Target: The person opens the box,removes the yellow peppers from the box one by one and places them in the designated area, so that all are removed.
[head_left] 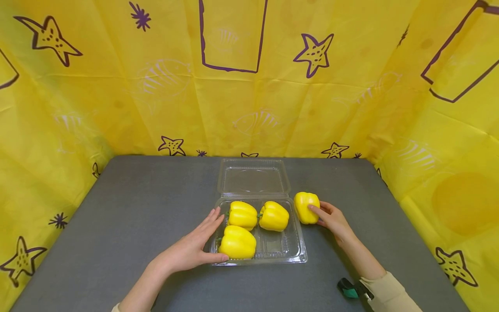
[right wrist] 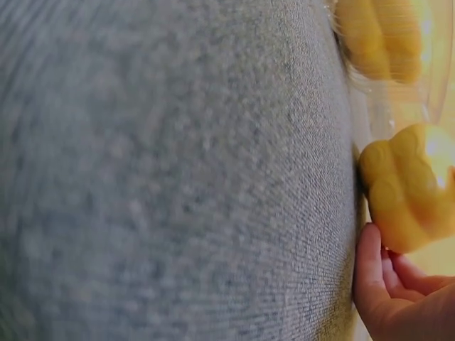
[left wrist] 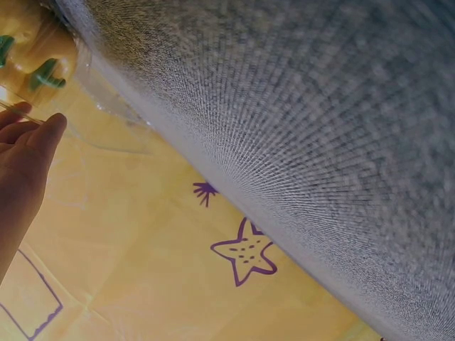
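Three yellow bell peppers lie in a clear plastic container (head_left: 280,250) at the lower centre of the head view: one pepper (head_left: 242,214) at its upper left, a second pepper (head_left: 274,216) at its upper right, a third pepper (head_left: 238,242) at its lower left. The lower right part of the container shows bare ribbed plastic. Its lid (head_left: 253,178) lies folded back above it, toward the centre of the frame.

A fourth pepper (head_left: 306,208) sits just beside the container's upper right edge, grasped by the right hand (head_left: 334,222), with the thumb across its face and the other fingers partly hidden behind it; whether it touches the desk (head_left: 167,182) I cannot tell. The left hand (head_left: 191,247) is spread against the container's left side, its fingers extended and its thumb at the lower left corner, clasping no pepper.

Toward the lower right of the frame, a black and green item (head_left: 347,288) shows beside a beige sleeve (head_left: 390,291). Yellow cloth (head_left: 234,97) with purple-outlined starfish (head_left: 315,54) and pale fish outlines (head_left: 257,122) fills the upper half.
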Available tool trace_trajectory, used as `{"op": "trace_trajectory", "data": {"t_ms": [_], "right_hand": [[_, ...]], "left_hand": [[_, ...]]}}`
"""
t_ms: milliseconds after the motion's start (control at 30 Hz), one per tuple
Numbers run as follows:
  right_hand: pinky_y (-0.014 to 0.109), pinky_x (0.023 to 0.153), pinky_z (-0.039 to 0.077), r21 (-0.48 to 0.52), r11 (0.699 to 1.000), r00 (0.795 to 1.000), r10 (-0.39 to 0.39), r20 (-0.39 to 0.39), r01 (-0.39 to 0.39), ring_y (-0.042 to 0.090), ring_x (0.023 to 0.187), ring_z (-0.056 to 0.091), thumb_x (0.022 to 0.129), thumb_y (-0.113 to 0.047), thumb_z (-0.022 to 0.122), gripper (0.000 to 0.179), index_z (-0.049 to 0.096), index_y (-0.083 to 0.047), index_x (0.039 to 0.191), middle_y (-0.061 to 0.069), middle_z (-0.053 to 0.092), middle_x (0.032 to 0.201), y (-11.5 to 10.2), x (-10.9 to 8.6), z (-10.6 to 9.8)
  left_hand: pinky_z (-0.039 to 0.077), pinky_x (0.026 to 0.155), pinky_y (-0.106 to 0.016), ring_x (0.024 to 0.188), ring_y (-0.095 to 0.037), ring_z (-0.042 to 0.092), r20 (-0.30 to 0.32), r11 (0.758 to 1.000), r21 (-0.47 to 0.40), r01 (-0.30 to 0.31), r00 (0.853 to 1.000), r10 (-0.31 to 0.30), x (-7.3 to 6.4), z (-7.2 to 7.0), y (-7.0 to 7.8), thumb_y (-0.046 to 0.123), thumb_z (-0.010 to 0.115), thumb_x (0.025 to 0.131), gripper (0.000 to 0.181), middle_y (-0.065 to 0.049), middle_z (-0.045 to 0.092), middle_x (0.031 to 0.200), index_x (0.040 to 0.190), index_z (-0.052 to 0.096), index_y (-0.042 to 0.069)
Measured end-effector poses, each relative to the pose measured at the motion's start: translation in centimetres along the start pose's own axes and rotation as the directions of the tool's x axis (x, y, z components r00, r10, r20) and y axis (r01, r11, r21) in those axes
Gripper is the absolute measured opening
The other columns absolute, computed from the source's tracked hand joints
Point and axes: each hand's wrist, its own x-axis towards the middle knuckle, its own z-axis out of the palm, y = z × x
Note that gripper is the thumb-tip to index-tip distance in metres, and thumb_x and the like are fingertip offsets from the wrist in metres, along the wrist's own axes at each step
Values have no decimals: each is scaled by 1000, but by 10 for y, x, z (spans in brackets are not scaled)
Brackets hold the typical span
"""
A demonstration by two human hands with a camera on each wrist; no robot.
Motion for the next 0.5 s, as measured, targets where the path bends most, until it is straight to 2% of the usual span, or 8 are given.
{"op": "trace_trajectory", "data": {"t_ms": [267,500], "right_hand": [[24,86,52,-54,999,1000,0,26,2,23,109,56,95,-40,62,69,43,8,140,24,50,135,1,1,-3],[23,85,52,-52,998,999,-21,42,23,21,106,57,96,-34,62,63,43,10,138,25,51,134,3,1,-4]], "left_hand": [[22,113,-54,149,-22,2,-3,1000,0,-3,1000,3,0,0,0,62,72,78,108,-3,2,163,156,20,9],[22,113,-54,149,-22,2,1,1000,-1,3,1000,-3,0,0,0,61,72,78,108,-3,2,163,156,20,9]]}}
